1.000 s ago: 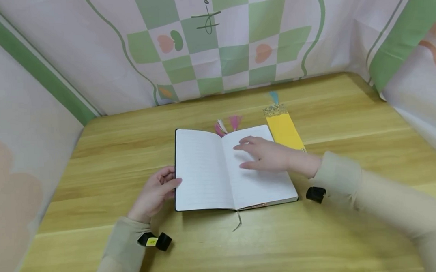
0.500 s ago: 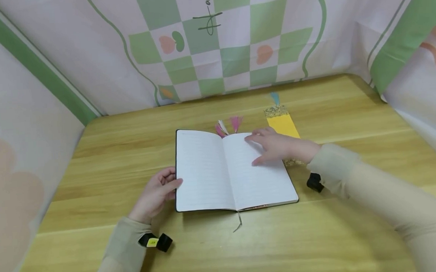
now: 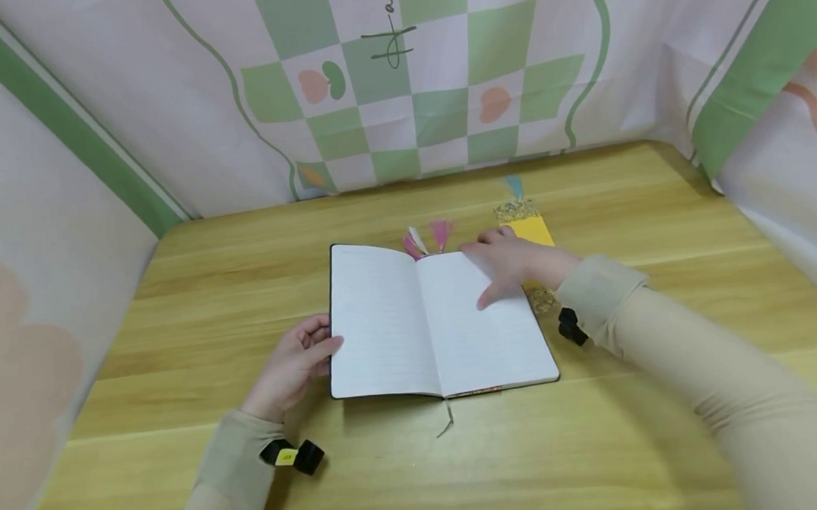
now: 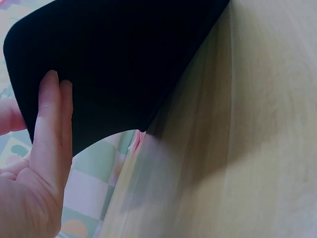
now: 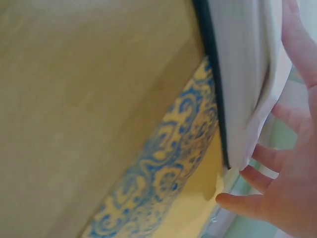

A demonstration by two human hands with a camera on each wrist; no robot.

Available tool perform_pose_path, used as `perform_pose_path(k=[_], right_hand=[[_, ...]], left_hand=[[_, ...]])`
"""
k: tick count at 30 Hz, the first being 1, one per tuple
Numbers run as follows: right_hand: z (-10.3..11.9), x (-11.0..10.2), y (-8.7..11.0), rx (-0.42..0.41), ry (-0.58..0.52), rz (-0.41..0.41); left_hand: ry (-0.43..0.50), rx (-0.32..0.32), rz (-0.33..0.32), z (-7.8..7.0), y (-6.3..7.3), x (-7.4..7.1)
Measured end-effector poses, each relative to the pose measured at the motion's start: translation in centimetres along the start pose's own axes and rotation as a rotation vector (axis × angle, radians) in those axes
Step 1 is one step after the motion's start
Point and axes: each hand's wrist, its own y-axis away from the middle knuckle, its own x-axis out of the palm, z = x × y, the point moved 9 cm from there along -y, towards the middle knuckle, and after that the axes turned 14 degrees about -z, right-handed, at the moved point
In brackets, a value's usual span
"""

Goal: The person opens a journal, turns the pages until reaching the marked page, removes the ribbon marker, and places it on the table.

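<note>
An open notebook (image 3: 384, 324) with a dark cover and white, faintly lined pages lies on the wooden table. My left hand (image 3: 293, 366) holds its left cover, thumb on the page side and fingers against the black back (image 4: 114, 64); that side is raised off the table. My right hand (image 3: 508, 266) reaches over the upper right page, thumb apart from the other fingers. In the right wrist view its extended fingers (image 5: 270, 157) are by the page corner. A yellow bookmark (image 3: 532, 230) with patterned ends lies beside the notebook, partly hidden by the hand.
Pink and white tassels (image 3: 413, 241) stick out past the notebook's top edge. A blue tassel (image 3: 514, 186) extends from the bookmark's far end. A thin ribbon (image 3: 450, 417) hangs out at the bottom of the spine. Printed cloth (image 3: 437, 117) hangs behind the table (image 3: 212, 294).
My right hand has moved from above the middle of the right page toward its upper right corner. The left hand keeps its hold on the cover.
</note>
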Motion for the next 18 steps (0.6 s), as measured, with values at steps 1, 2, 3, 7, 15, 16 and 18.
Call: perform_pose_path(k=[1,2,3,7,15,16,18], right_hand=[[0.1,-0.1,0.0,0.005,0.003,-0.002],[0.2,-0.3,0.0,0.014,0.005,-0.007],[0.3,-0.4,0.1,0.025,0.004,-0.013],[0.7,-0.9,0.3,0.048,0.026,-0.069],[2.2,-1.9,1.9,-0.004,-0.01,-0.218],[2.6,-2.0,2.2,-0.023,-0.024,-0.229],[3.3,-2.2,3.0,-0.06,-0.049,-0.249]], left_hand=[[-0.003,0.001,-0.001,0.0,0.0,0.0],[-0.005,0.002,-0.001,0.0,0.0,0.0],[-0.007,0.005,0.0,0.0,0.0,0.1],[-0.003,0.01,-0.003,-0.1,0.1,0.0],[0.009,0.006,0.012,-0.1,0.0,0.0],[0.012,0.005,0.014,-0.1,0.0,0.1],[0.019,0.004,0.018,-0.1,0.0,0.1]])
